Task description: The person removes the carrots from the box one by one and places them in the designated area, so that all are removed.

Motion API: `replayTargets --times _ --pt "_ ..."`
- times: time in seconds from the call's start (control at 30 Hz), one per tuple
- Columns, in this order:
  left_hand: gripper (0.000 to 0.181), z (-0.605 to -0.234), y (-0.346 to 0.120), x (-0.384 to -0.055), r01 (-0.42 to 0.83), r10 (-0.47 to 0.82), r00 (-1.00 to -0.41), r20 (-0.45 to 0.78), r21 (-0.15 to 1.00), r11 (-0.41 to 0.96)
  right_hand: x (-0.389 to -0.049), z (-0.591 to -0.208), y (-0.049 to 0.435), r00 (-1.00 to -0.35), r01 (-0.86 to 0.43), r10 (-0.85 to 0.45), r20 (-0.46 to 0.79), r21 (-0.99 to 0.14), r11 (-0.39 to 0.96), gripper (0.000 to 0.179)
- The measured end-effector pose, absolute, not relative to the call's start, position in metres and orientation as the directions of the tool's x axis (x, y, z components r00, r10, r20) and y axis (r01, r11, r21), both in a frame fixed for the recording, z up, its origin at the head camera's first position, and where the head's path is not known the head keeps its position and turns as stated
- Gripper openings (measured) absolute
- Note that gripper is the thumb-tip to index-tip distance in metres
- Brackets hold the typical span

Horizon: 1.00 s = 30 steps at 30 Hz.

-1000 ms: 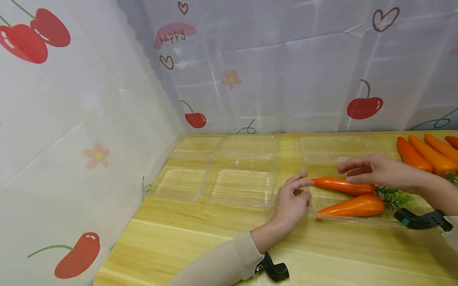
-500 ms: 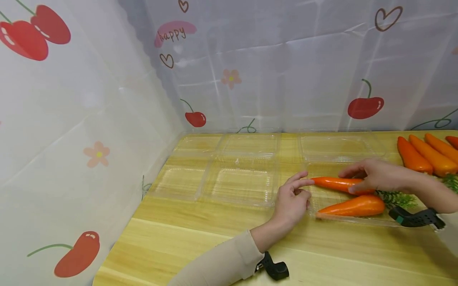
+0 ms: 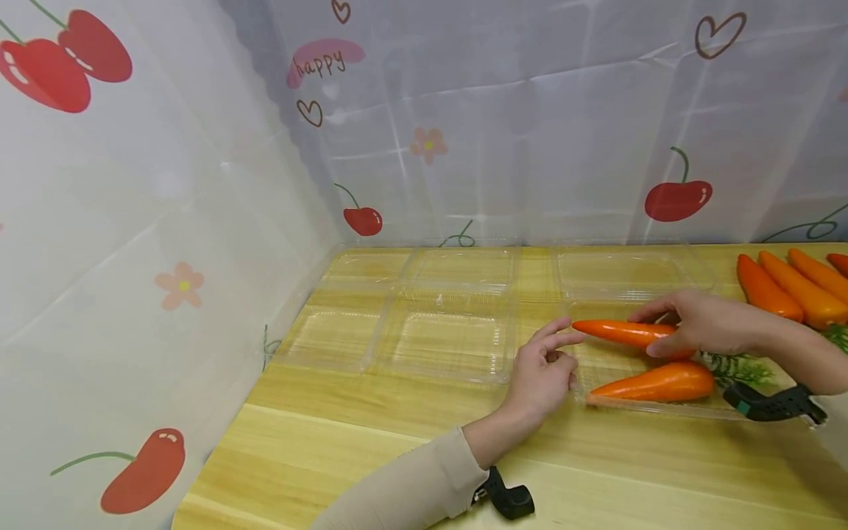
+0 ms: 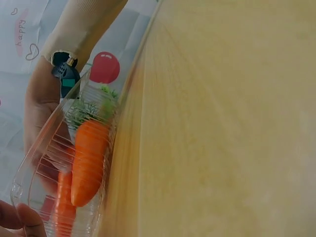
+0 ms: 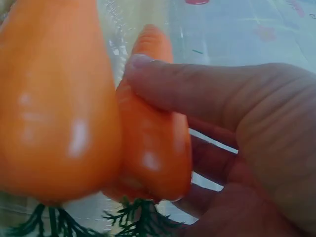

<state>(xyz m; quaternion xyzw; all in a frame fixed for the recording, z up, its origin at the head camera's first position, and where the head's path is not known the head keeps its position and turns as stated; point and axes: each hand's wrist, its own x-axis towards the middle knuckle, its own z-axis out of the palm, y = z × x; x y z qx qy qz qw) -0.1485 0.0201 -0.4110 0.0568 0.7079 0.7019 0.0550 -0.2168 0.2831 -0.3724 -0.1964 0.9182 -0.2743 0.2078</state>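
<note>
My right hand [image 3: 718,324] grips the upper orange carrot [image 3: 619,332] near its thick end. In the right wrist view the thumb [image 5: 182,89] lies along that carrot [image 5: 153,148], the other fingers on its far side. A second carrot [image 3: 662,381] lies beside it in a clear plastic box [image 3: 662,408], leafy green tops [image 3: 745,368] to the right. My left hand [image 3: 539,379] holds the box's left edge; in the left wrist view its fingertips [image 4: 32,219] pinch the rim near a corner.
The box's lid [image 3: 623,271] lies open at the back. To the left stands another open clear container [image 3: 450,346], and a further one [image 3: 334,338] beside it. Several more carrots [image 3: 801,291] lie at the right. A printed curtain [image 3: 530,147] borders the wooden table [image 3: 371,456].
My right hand has come down onto the upper carrot and taken hold of it. The carrot's tip has risen slightly. My left hand has stayed at the box's edge.
</note>
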Motion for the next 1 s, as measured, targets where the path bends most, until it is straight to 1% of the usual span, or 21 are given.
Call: replayTargets --times 0.2,0.47,0.63,0.8,1.0 --pt "0.038 -0.411 0.02 -0.148 0.003 0.157 -0.988 0.003 1.0 0.002 -0.21 -0.357 0.284 -0.893 -0.247 -0.401 -0.202 -0.526 0.814 0.066" --pt "0.037 -0.411 0.02 -0.147 -0.007 0.149 -0.989 -0.006 1.0 -0.008 -0.2 -0.339 0.296 -0.96 -0.121 -0.227 -0.162 -0.493 0.862 0.079" --pt "0.037 -0.411 0.019 -0.148 -0.02 0.147 -0.989 -0.016 1.0 -0.024 -0.191 -0.342 0.304 -0.993 -0.074 -0.112 -0.046 -0.501 0.862 0.079" --pt "0.037 -0.411 0.018 -0.148 -0.028 0.15 -0.988 -0.024 0.999 -0.02 -0.178 -0.349 0.31 -0.997 -0.012 0.032 0.07 -0.553 0.833 0.074" --pt "0.037 -0.412 0.018 -0.147 -0.027 0.147 -0.989 -0.024 0.999 -0.022 -0.167 -0.36 0.312 -0.976 0.061 0.175 0.131 -0.607 0.792 0.071"
